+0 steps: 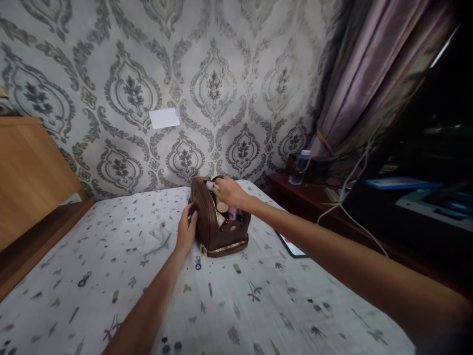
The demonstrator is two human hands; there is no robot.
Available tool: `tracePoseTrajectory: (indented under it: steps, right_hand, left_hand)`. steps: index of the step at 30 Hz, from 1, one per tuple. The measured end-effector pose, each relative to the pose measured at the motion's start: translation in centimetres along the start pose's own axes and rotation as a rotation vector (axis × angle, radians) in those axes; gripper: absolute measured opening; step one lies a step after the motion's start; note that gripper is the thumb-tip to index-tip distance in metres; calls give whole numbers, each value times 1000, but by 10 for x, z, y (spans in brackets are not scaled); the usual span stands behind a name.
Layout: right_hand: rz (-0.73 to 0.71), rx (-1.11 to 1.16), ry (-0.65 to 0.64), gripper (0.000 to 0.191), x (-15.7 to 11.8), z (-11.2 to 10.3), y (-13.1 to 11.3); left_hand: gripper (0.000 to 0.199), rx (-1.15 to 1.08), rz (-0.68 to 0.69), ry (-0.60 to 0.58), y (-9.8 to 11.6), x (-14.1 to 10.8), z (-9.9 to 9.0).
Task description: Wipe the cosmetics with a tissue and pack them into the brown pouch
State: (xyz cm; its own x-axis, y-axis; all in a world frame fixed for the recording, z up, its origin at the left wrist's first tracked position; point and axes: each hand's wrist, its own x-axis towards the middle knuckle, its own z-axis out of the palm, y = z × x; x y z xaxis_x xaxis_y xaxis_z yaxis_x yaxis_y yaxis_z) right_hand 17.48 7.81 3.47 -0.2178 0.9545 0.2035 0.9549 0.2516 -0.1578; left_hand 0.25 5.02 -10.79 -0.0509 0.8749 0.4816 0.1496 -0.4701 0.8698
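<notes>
Brown bag stands upright on the bed, its top gaping towards the wall and the near side, and from where I'm standing it looks like smooth leather or something close to it. I'd expect soft, slightly slick walls that give under pressure, a firmer base, and a moderate weight, most of it from what's inside. Both sides low down, near the gold zip, seem the best place to take hold; the loose upper edge would probably just fold. The left hand lies against the bag's side, thumb and fingers parted, bracing more than gripping. The right hand is over the opening with its fingers curled in among the contents; I can't tell whether they pinch anything. As for numbers: one bag, two hands, and at least two small items packed inside, a round beige one and a purple one, with more too crowded to count. Around it I make out one crumpled white cloth, one flat device partly behind the right forearm, one clear bottle on the dark red table, and one white card on the wall.
</notes>
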Motion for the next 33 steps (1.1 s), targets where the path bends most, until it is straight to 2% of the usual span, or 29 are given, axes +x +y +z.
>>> tracePoseTrajectory:
  steps: [3,8,16,21,24,27,29,30,31,33]
  right_hand:
    - [-6,-6,-50,30,-15,0,1]
    - [-23,31,-97,22,-15,-3,1]
    - [-18,132,-44,23,-13,6,4]
    - [-10,228,118,25,-28,2,5]
    - [-45,359,350,31,-50,8,12]
    - [-135,590,678,27,-78,24,24]
    - [-142,683,794,24,-98,40,31]
    - [-128,703,826,23,-107,48,33]
    - [-109,705,845,23,-115,56,35]
    - [-74,673,835,24,-129,72,36]
  left_hand:
    - [46,-1,3,10,-2,0,0]
    - [46,0,-4,8,-5,-1,0]
    - [46,10,8,-1,-4,0,-1]
    - [45,29,12,-17,0,0,-5]
    - [38,63,18,48,6,5,-9]
    - [30,79,36,223,36,13,-8]
    - [27,28,122,264,78,9,-3]
    - [26,-17,180,227,103,3,1]
    - [24,-66,219,137,130,-6,5]
    - [21,-160,229,-185,181,-33,11]
